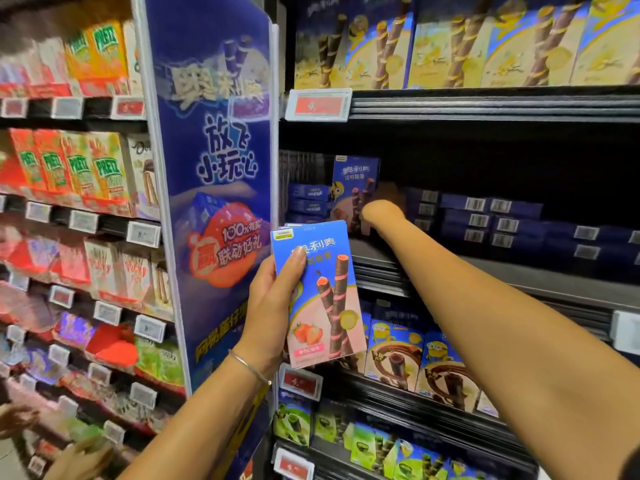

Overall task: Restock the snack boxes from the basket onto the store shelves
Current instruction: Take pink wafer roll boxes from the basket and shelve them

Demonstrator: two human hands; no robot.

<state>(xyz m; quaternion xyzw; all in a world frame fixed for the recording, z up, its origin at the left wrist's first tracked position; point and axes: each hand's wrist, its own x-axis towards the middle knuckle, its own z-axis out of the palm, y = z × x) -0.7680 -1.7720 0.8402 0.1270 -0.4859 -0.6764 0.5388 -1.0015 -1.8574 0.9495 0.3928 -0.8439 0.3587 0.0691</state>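
Note:
My left hand [272, 303] grips a blue and pink strawberry wafer-roll box [323, 306] upright in front of the shelves; a second box edge shows just behind it. My right hand [381, 213] reaches deep into the dark middle shelf [519, 275] and holds an upright dark blue chocolate wafer-roll box [353, 178] at its right edge. Shadow hides most of its fingers. The basket is out of sight.
Dark blue boxes [485, 220] lie flat in stacks along the middle shelf. Yellow vanilla boxes [450, 46] fill the shelf above, chocolate boxes [394, 344] the one below. A tall blue divider sign [214, 168] juts out at left, beside Pretz boxes [79, 168]. Another person's hand [17, 417] shows at bottom left.

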